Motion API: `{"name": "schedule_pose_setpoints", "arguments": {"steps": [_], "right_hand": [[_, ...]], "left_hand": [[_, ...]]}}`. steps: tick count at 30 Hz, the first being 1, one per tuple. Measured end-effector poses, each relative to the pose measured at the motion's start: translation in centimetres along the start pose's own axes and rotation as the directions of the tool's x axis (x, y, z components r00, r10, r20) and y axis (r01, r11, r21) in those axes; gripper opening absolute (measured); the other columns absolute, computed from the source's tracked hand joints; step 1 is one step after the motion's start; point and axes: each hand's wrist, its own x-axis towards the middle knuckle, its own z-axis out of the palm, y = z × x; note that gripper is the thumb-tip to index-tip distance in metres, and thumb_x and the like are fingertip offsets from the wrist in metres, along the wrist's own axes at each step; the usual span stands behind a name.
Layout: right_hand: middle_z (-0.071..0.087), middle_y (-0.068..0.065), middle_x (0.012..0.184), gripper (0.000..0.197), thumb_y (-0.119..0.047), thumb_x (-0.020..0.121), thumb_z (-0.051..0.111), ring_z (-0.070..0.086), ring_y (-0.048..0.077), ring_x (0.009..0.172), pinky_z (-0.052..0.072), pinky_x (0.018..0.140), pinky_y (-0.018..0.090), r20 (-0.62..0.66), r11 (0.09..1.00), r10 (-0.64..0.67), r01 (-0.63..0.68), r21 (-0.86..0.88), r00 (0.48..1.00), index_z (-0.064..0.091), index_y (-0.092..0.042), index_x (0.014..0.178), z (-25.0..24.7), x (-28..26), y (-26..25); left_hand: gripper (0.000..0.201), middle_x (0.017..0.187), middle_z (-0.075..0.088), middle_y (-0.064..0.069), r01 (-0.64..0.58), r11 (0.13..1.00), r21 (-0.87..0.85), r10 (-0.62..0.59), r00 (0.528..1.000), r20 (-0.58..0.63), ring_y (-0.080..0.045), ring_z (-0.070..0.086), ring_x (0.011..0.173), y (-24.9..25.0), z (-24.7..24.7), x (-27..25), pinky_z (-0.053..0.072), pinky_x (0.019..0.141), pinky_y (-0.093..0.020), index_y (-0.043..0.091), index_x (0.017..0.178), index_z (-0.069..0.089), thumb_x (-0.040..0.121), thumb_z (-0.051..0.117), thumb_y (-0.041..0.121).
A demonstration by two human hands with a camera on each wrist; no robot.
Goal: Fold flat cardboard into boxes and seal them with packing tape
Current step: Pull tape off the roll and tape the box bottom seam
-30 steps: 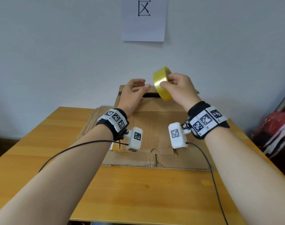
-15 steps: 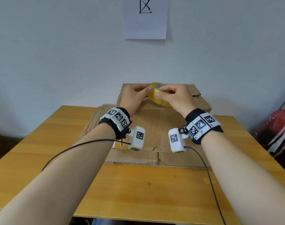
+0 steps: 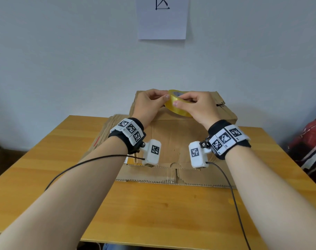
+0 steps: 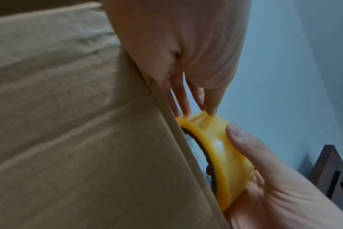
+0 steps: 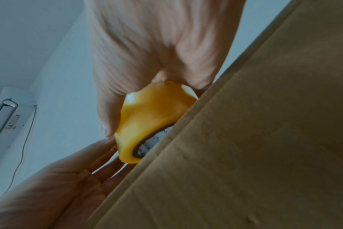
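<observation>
A yellow packing tape roll (image 3: 178, 105) lies tilted on top of the brown cardboard box (image 3: 178, 139), which stands at the table's far middle. My right hand (image 3: 182, 101) grips the roll, thumb on its outer face and fingers over the top. My left hand (image 3: 165, 97) pinches at the roll's left edge with thumb and fingertips. In the left wrist view the left fingertips (image 4: 211, 112) press on the tape roll (image 4: 223, 148), where the outer layer puckers. The right wrist view shows the tape roll (image 5: 151, 117) against the box edge (image 5: 254, 139). Whether a tape end is lifted I cannot tell.
The box stands on a wooden table (image 3: 153, 213), with flat cardboard (image 3: 106, 130) under and left of it. The white wall rises right behind. A red bag (image 3: 312, 138) sits off the table's right side. Wrist-camera cables (image 3: 231, 192) trail over the table.
The right hand brought the roll down from mid-air onto the box top and tipped it flatter. The left hand closed in and now pinches its edge.
</observation>
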Motion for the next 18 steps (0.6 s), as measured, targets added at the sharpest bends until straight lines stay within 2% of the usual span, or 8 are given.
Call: {"name": "schedule_pose_setpoints", "arguments": {"steps": [5, 10, 14, 18], "right_hand": [[0.071, -0.014, 0.083, 0.014, -0.030, 0.080, 0.084, 0.062, -0.010, 0.070, 0.046, 0.061, 0.007, 0.028, 1.000, -0.007, 0.007, 0.007, 1.000, 0.076, -0.026, 0.092, -0.08, -0.04, -0.20], [0.072, -0.014, 0.082, 0.012, -0.030, 0.080, 0.084, 0.062, -0.009, 0.071, 0.048, 0.063, 0.008, 0.031, 1.000, -0.014, 0.014, 0.005, 0.999, 0.075, -0.030, 0.087, 0.00, -0.02, -0.14], [0.073, -0.011, 0.083, 0.013, -0.030, 0.080, 0.084, 0.062, -0.008, 0.071, 0.046, 0.062, 0.009, 0.011, 0.999, -0.035, 0.035, 0.003, 0.999, 0.076, -0.026, 0.089, 0.21, -0.10, 0.04], [0.074, -0.007, 0.085, 0.017, -0.030, 0.079, 0.084, 0.063, -0.006, 0.072, 0.046, 0.062, 0.008, 0.002, 0.999, -0.034, 0.034, -0.001, 0.999, 0.078, -0.023, 0.093, 0.26, -0.10, 0.00]], "left_hand": [[0.011, 0.100, 0.076, -0.012, 0.036, 0.999, 0.026, -0.037, 0.999, 0.035, -0.021, 0.074, 0.097, -0.01, -0.04, 0.30, 0.059, 0.093, -0.041, 0.004, 0.099, 0.072, 0.091, 0.071, 0.012], [0.005, 0.102, 0.076, -0.009, 0.044, 0.997, 0.063, -0.048, 0.998, 0.052, -0.022, 0.074, 0.098, -0.11, -0.09, 0.38, 0.058, 0.094, -0.042, 0.012, 0.093, 0.072, 0.091, 0.069, 0.016], [0.008, 0.101, 0.076, -0.011, 0.057, 0.997, 0.059, -0.059, 0.998, 0.036, -0.024, 0.074, 0.096, -0.11, -0.02, 0.44, 0.058, 0.094, -0.043, 0.012, 0.096, 0.071, 0.090, 0.069, 0.017], [0.011, 0.096, 0.077, -0.008, 0.052, 0.996, 0.079, -0.055, 0.998, 0.030, -0.026, 0.074, 0.095, -0.12, -0.08, 0.40, 0.058, 0.094, -0.045, 0.017, 0.092, 0.073, 0.086, 0.070, 0.026]]}}
